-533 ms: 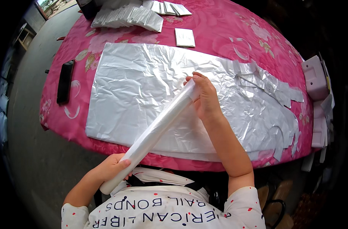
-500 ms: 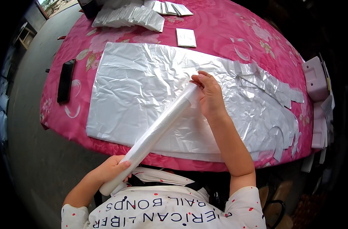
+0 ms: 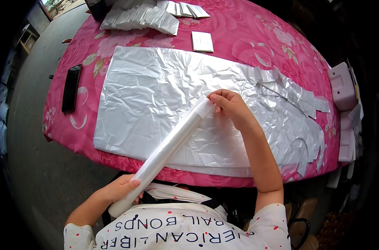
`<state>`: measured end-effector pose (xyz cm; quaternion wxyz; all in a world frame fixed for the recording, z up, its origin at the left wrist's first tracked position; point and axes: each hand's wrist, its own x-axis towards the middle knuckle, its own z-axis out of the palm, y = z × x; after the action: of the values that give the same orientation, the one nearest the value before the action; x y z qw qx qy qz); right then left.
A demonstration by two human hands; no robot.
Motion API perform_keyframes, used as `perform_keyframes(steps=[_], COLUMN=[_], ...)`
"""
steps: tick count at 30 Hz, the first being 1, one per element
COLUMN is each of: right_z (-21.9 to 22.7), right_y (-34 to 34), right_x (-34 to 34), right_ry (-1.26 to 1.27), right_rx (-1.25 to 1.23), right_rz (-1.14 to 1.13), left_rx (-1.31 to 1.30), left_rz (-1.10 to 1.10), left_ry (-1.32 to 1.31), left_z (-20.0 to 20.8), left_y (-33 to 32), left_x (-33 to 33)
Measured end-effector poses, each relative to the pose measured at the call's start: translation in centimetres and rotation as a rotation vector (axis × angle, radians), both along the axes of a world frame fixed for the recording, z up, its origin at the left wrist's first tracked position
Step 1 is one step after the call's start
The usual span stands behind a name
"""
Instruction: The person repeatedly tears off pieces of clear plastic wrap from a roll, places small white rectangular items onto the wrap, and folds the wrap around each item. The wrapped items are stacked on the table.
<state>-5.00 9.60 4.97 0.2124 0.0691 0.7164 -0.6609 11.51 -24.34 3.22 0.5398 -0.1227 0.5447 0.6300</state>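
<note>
- Looking down from the head camera onto a grey floor [image 3: 35, 162] at the left and a rounded bench [image 3: 239, 37] covered in shiny pink floral cloth.
- Lying across that bench: a broad layer of crinkled, glossy white plastic sheets [image 3: 131, 100], ending in ragged strips toward the right.
- Set beyond: a row of flat, folded white plastic packets [image 3: 135, 18], plus a single square white packet [image 3: 202, 41] lying apart; near the left edge, a black rectangular phone [image 3: 71, 88].
- Slanting over the near edge of the sheets: a long, translucent white roll of plastic film [image 3: 164, 146], raised at its far end.
- Clamped around the roll's lower end with the left hand [image 3: 123, 187], thumb on top, much as half a second ago.
- Changed most at the upper end: from lifted, loosely bent fingers to a right hand [image 3: 229, 104] turned lower, now pinching the end of the film between drawn-together fingertips.
- Tipped slightly lower there too, compared with half a second ago.
- Probably meaning firmer control of the film's end, with support at both ends.
</note>
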Motion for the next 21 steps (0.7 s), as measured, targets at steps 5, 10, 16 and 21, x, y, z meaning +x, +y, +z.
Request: perform_keyframes(steps=[5,10,16,21], right_z=[-0.1,-1.2,-2.6,-3.6], right_y=[-0.7,0.0,10.8,17.2], right_x=[0.2,-0.4,-3.7,-3.7], right_ry=[-0.020,0.138,0.387,0.354], right_rx=[0.022,0.117,0.348,0.469], right_rz=[0.228,0.023,-0.388,-0.552], left_rx=[0.052,-0.044,-0.131,0.072], left_rz=[-0.029,-0.048,-0.279,-0.459], left_ry=[-0.002,0.059,0.164,0.095], left_z=[-0.6,0.0,0.1,0.5], left_y=[-0.2,-0.6,-5.0,-7.8], left_x=[0.2,0.4,1.0,1.1])
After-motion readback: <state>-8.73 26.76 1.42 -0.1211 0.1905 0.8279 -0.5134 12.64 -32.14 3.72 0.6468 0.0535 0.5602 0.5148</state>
